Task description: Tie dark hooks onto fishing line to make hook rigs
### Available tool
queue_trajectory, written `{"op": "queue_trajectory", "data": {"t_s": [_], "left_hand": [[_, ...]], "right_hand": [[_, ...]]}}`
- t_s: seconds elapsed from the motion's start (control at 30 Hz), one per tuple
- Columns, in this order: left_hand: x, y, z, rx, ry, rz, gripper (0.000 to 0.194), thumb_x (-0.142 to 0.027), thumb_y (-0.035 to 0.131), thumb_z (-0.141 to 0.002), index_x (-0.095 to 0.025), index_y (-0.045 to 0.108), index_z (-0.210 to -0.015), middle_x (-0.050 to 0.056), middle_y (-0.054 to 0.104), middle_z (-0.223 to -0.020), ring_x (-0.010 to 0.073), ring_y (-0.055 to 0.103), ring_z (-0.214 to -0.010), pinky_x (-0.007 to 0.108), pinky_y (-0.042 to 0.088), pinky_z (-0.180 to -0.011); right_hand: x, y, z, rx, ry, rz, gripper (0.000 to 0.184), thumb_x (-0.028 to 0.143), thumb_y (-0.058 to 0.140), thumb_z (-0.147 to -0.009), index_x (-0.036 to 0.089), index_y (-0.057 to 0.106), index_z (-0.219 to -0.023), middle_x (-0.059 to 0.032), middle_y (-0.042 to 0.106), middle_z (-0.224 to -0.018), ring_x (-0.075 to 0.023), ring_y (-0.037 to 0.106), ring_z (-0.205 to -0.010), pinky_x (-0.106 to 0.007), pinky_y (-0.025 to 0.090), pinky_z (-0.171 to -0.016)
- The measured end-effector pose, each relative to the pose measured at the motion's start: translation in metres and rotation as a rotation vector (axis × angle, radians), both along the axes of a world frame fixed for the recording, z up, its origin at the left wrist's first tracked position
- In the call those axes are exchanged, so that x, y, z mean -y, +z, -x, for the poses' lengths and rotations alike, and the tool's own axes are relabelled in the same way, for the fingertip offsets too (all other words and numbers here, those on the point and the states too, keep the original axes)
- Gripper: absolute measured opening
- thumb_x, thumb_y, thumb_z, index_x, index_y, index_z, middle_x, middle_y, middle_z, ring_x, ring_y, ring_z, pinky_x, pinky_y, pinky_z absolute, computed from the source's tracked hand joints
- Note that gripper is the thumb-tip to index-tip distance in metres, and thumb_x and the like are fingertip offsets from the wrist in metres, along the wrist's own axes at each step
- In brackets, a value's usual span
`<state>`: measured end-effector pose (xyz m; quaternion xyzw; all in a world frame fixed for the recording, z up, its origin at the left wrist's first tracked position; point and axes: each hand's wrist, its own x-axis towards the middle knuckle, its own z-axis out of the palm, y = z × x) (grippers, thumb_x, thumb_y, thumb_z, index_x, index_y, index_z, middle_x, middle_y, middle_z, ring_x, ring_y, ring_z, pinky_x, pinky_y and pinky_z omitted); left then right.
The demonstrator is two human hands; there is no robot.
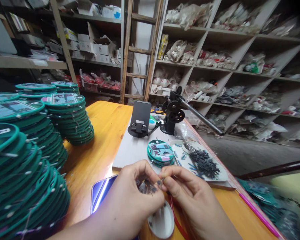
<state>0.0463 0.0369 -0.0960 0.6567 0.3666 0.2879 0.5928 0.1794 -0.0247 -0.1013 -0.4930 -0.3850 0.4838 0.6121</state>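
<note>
My left hand [132, 196] is curled above the table's near edge, its fingers closed around a small cluster of dark little pieces [146, 186]. My right hand [187, 193] meets it from the right, with thumb and forefinger pinching a tiny dark piece [160, 181] at the cluster. Just beyond my hands lies a green round spool [160, 152] with a printed label. To its right, a white plate [221, 175] carries a heap of small dark pieces [204, 162]. A white round dish [162, 221] sits under my hands.
Tall stacks of green spools [27, 160] fill the left of the orange table [102, 133]. A phone stand [139, 120] and a black geared winder [174, 111] stand on a grey board [132, 150]. A phone [101, 193] lies near my left hand. Shelves behind hold bags.
</note>
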Motion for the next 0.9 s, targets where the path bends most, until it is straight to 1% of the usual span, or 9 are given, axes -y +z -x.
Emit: {"op": "queue_trajectory", "data": {"t_s": [0.13, 0.3, 0.47, 0.6, 0.7, 0.8, 0.9], "left_hand": [[0.0012, 0.0016, 0.0, 0.006, 0.004, 0.006, 0.008, -0.015, 0.057, -0.068, -0.021, 0.051, -0.069, -0.005, 0.053, -0.064, 0.0133, 0.051, -0.064, 0.025, 0.039, -0.061], [0.0012, 0.0007, 0.0006, 0.01, 0.003, 0.007, 0.009, -0.014, 0.056, -0.068, -0.021, 0.051, -0.069, -0.004, 0.055, -0.066, 0.0137, 0.052, -0.066, 0.026, 0.039, -0.063], [0.0009, 0.0, 0.0008, 0.021, -0.001, 0.006, 0.01, -0.013, 0.056, -0.068, -0.02, 0.051, -0.069, -0.005, 0.053, -0.064, 0.0131, 0.051, -0.065, 0.025, 0.039, -0.061], [-0.0005, 0.0046, 0.0008, 0.015, -0.02, 0.002, 0.006, -0.014, 0.057, -0.072, -0.019, 0.053, -0.071, -0.004, 0.055, -0.067, 0.0141, 0.052, -0.068, 0.026, 0.039, -0.062], [-0.0014, 0.0088, 0.0008, -0.01, -0.029, -0.007, 0.004, -0.016, 0.058, -0.074, -0.018, 0.054, -0.072, -0.003, 0.057, -0.068, 0.0145, 0.053, -0.069, 0.026, 0.04, -0.064], [-0.0016, 0.0091, 0.0008, -0.006, -0.028, -0.014, 0.006, -0.018, 0.059, -0.074, -0.019, 0.053, -0.071, -0.003, 0.057, -0.067, 0.015, 0.053, -0.068, 0.027, 0.041, -0.064], [-0.0013, 0.0072, 0.0007, 0.01, -0.039, -0.02, 0.008, -0.015, 0.057, -0.073, -0.019, 0.052, -0.069, -0.004, 0.058, -0.067, 0.0143, 0.053, -0.068, 0.026, 0.041, -0.065]], "right_hand": [[-0.0002, 0.0004, 0.0004, -0.015, -0.015, 0.007, 0.017, 0.035, 0.077, -0.078, 0.019, 0.07, -0.079, 0.0001, 0.065, -0.075, -0.0138, 0.059, -0.072, -0.02, 0.047, -0.066], [-0.0003, 0.0011, -0.0012, 0.024, -0.003, 0.006, 0.015, 0.034, 0.076, -0.079, 0.021, 0.07, -0.08, 0.0001, 0.066, -0.078, -0.0139, 0.06, -0.074, -0.02, 0.048, -0.068], [0.0005, 0.0, -0.0015, 0.031, 0.027, -0.001, 0.015, 0.034, 0.076, -0.08, 0.021, 0.07, -0.08, 0.001, 0.066, -0.078, -0.0129, 0.061, -0.074, -0.018, 0.049, -0.068], [0.0006, -0.0003, -0.0012, 0.018, -0.02, -0.007, 0.013, 0.032, 0.076, -0.079, 0.021, 0.07, -0.08, 0.0006, 0.066, -0.079, -0.0137, 0.061, -0.077, -0.019, 0.049, -0.07], [-0.0001, 0.0, -0.0041, 0.049, -0.012, -0.012, 0.013, 0.033, 0.077, -0.079, 0.021, 0.07, -0.08, 0.0002, 0.067, -0.082, -0.0142, 0.062, -0.081, -0.019, 0.05, -0.074], [-0.0007, 0.0007, -0.0081, 0.066, -0.006, -0.015, 0.014, 0.034, 0.076, -0.08, 0.021, 0.07, -0.081, 0.0012, 0.066, -0.079, -0.0128, 0.061, -0.078, -0.019, 0.05, -0.073], [-0.0006, 0.0014, -0.0094, 0.051, 0.011, -0.016, 0.015, 0.034, 0.076, -0.081, 0.021, 0.07, -0.08, 0.0021, 0.066, -0.076, -0.011, 0.06, -0.074, -0.017, 0.049, -0.07]]}}
